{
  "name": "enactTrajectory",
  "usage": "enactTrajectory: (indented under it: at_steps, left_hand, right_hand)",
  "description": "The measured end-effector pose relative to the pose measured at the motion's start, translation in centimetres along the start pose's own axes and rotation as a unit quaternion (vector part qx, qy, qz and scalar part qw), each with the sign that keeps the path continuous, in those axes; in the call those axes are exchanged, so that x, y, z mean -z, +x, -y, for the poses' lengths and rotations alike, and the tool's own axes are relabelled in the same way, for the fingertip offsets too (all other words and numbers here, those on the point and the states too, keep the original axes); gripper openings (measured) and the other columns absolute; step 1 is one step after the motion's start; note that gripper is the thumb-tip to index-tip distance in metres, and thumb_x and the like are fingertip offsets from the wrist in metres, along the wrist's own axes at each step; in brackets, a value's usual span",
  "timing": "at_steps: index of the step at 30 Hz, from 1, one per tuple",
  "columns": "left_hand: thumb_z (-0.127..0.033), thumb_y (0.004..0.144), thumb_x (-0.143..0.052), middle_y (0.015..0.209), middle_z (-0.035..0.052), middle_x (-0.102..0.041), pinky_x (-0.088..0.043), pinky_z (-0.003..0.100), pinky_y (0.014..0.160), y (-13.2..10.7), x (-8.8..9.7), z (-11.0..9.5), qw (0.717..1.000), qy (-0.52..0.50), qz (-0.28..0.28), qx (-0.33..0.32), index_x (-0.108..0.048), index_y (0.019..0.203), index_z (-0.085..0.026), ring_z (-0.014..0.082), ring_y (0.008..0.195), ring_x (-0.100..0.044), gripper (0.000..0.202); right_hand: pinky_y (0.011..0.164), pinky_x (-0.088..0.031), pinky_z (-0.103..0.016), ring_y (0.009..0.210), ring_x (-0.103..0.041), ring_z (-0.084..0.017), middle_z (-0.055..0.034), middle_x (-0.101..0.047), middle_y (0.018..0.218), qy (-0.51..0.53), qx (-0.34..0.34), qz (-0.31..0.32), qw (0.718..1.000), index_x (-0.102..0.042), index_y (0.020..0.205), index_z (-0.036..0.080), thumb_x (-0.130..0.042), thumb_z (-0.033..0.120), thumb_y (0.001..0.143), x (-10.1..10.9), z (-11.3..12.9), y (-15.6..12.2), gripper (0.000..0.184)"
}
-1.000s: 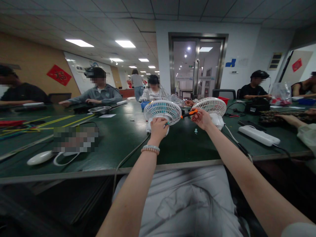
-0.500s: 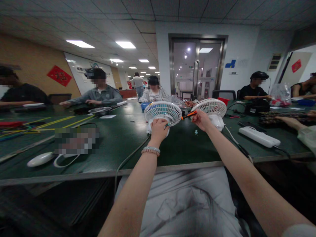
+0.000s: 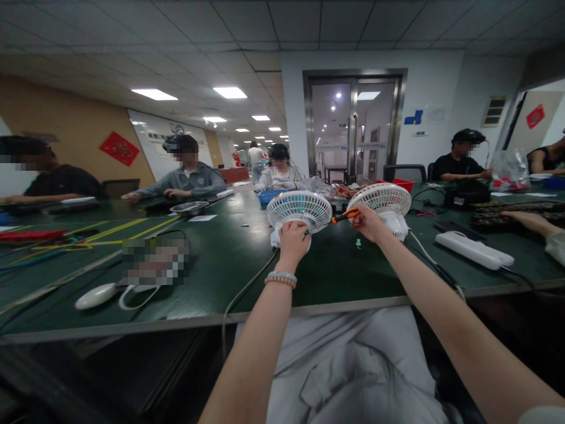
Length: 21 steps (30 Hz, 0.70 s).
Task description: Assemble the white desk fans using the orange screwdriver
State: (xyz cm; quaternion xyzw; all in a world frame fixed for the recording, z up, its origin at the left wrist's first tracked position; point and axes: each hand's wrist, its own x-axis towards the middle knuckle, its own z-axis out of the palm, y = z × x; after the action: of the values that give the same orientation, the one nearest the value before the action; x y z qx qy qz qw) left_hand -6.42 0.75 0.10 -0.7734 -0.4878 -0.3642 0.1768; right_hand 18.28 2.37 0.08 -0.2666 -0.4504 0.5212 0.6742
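Observation:
My left hand (image 3: 293,239) is closed around the base of a small white desk fan (image 3: 299,211) with a round grille, held over the dark green table (image 3: 212,265). My right hand (image 3: 368,224) grips an orange-handled screwdriver (image 3: 345,215) whose shaft points left toward the fan under its grille. A second white fan (image 3: 386,201) stands just behind my right hand. A grey cable (image 3: 247,285) runs from the held fan toward the table's near edge.
A white power strip (image 3: 474,249) lies to the right with a cord. A white oval object (image 3: 95,295) sits at the left front. Several people sit around the table; another person's hand (image 3: 529,221) rests at the far right. Glass doors stand behind.
The view has shifted a little, so the fans and both hands sit slightly lower and to the right. The grips on the fan and screwdriver are unchanged.

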Motion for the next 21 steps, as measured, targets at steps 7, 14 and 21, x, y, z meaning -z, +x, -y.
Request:
enactTrajectory:
  at_steps: [7, 14, 21]
  left_hand:
    - [-0.028, 0.075, -0.055, 0.105, 0.0033, -0.059, -0.032, 0.042, 0.087, -0.1, 0.0, 0.03, 1.0, -0.006, -0.01, -0.007, -0.066, 0.091, -0.024, 0.0243, 0.104, -0.041, 0.019]
    - [-0.026, 0.075, -0.055, 0.106, 0.0032, -0.059, -0.032, 0.042, 0.089, -0.04, 0.1, -0.04, 1.0, 0.001, 0.001, 0.002, -0.066, 0.092, -0.025, 0.0246, 0.105, -0.04, 0.02]
    - [-0.027, 0.075, -0.055, 0.106, 0.0024, -0.059, -0.032, 0.041, 0.088, -0.08, -0.02, 0.05, 1.0, 0.005, -0.007, -0.003, -0.066, 0.092, -0.025, 0.0244, 0.104, -0.041, 0.02]
  right_hand:
    - [0.046, -0.043, -0.023, 0.044, -0.051, -0.011, 0.0055, -0.05, 0.044, 0.003, -0.014, 0.003, 1.0, -0.051, 0.07, 0.02, -0.065, 0.047, 0.067, 0.32, -0.17, 0.12, 0.03]
    - [0.044, -0.04, -0.023, 0.037, -0.041, -0.009, 0.009, -0.04, 0.038, -0.019, 0.023, 0.015, 0.999, -0.055, 0.083, 0.023, -0.06, 0.042, 0.071, 0.02, -0.31, -0.09, 0.024]
    - [0.046, -0.04, -0.023, 0.04, -0.04, -0.008, 0.0071, -0.042, 0.041, -0.019, 0.046, 0.013, 0.999, -0.058, 0.079, 0.021, -0.059, 0.045, 0.071, -0.26, -0.28, -0.34, 0.025]
